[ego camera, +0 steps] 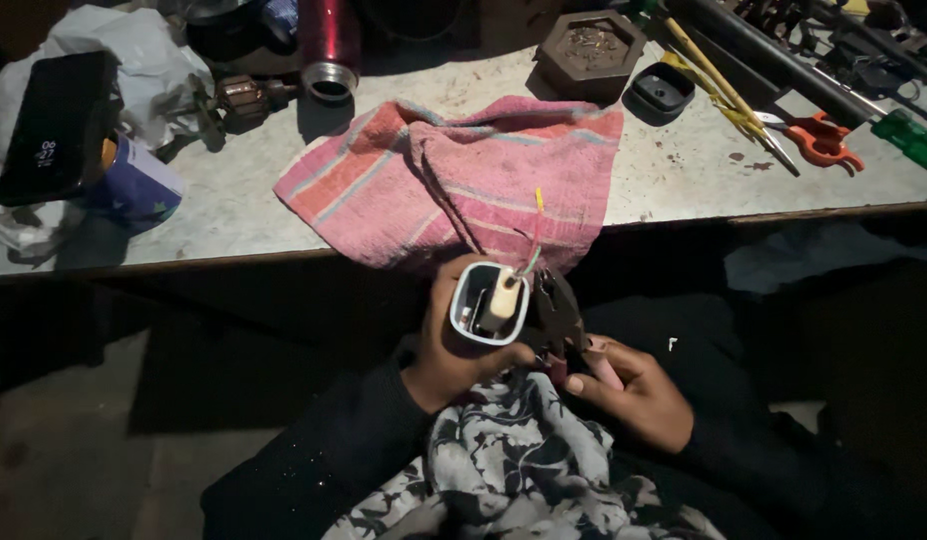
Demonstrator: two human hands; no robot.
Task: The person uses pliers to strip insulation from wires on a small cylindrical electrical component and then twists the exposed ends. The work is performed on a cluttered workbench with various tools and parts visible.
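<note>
- The white housing (490,303) is gripped by left hand (454,345) fingers.
- Pliers (561,318), at 3 o'clock, are clasped by right hand (634,392) fingers.
- Wire (536,238) work is judged in hand; steady jaw placement is required.

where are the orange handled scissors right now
In the head view, the orange handled scissors lie at the bench's far right, between the yellow-handled tools and the green screwdriver handle.

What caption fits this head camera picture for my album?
Left hand holds a small open casing while right hand grips pliers below a pink towel.
</note>
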